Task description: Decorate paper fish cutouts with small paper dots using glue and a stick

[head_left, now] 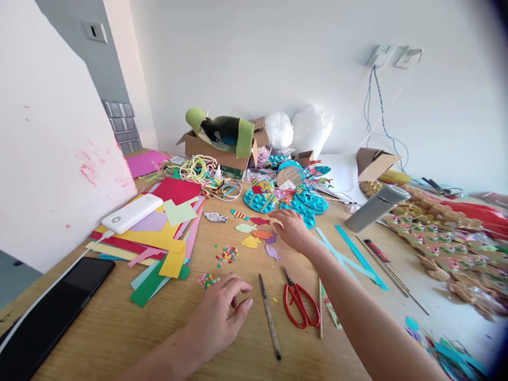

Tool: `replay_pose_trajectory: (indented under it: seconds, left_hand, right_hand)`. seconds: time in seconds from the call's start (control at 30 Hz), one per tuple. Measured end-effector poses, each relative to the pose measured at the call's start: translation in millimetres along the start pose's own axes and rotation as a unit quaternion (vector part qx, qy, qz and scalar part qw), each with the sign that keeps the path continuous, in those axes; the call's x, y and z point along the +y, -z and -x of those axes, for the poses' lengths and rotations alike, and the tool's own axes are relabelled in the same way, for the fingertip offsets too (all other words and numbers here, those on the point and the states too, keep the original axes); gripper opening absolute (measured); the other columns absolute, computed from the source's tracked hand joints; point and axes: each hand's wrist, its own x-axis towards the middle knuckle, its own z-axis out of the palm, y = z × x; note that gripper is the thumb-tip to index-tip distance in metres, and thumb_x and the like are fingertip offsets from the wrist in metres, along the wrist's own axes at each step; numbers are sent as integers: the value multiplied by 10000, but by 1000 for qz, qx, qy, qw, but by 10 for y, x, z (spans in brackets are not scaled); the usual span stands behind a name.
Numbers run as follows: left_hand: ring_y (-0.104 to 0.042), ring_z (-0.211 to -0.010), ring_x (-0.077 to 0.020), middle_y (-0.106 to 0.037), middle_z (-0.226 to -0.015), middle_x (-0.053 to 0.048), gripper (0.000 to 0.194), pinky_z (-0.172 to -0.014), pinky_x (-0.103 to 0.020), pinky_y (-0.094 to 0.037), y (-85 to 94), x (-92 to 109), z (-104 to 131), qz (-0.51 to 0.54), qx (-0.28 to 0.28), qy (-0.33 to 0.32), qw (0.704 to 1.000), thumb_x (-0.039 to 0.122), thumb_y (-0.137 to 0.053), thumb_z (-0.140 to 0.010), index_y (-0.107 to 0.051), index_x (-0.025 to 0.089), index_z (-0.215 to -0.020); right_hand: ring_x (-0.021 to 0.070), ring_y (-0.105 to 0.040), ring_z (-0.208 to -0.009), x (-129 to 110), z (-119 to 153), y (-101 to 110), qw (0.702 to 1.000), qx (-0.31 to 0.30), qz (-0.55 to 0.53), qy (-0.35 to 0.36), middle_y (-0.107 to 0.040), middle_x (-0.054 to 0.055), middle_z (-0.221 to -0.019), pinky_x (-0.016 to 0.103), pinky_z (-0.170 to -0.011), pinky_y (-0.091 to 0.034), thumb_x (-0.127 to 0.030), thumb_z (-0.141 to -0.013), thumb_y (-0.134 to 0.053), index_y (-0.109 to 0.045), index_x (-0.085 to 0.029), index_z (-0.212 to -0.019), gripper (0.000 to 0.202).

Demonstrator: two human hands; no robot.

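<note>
My right hand reaches over the right side of a group of paper fish, its fingers stretched out by the dark red fish. Whether the fingertips touch that fish I cannot tell. Below it lie an orange fish, a yellow fish and a purple fish. A striped fish and a silvery fish lie further left. My left hand hovers nearer me, thumb and forefinger apart, holding nothing. Beside it are confetti piles, a pen and red-handled scissors.
Coloured paper with a white power bank is stacked at left, near a black phone. Blue strips, a grey flask and egg-carton pieces lie right. A cardboard box stands behind.
</note>
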Motion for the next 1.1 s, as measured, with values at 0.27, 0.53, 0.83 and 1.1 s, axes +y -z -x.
replay_pose_trajectory:
  seconds: [0.27,0.53,0.83,1.1]
  left_hand:
    - [-566,-651,-118,-663,-904,-28,156,-611,-229,-450,-6,-37,10,-6,20,-27,999,247,-501,-908,-617,196,-999]
    - [-541,-587,-104,-668,-837,-2,139,-661,-245,-465,-4,-80,-7,-52,38,-37,997,254,-522,-914,-626,206,-993]
    - [-530,-549,-103,-671,-808,3,147,-683,-264,-477,-17,-92,-10,-74,53,-49,995,267,-523,-911,-638,209,-983]
    - [-542,-568,-106,-671,-822,3,151,-612,-241,-452,-42,-117,-29,-66,51,-49,995,260,-503,-914,-626,211,-987]
  right_hand:
    - [233,-593,-969,-115,879,250,995,4,-89,-51,-688,70,-926,328,-829,-441,-239,-902,-552,-667,-194,-849,135]
    - [274,-613,-1040,-472,1344,237,984,-140,-4,-109,-693,121,-1022,345,-856,-428,-275,-918,-531,-675,-155,-988,200]
    - [246,-618,-1071,-248,1178,217,983,-76,24,-166,-659,122,-1149,308,-870,-418,-313,-945,-492,-643,-151,-1125,285]
    - [312,-554,-1165,163,580,62,971,-59,105,-207,-649,180,-1159,345,-909,-397,-355,-924,-528,-610,-118,-1164,346]
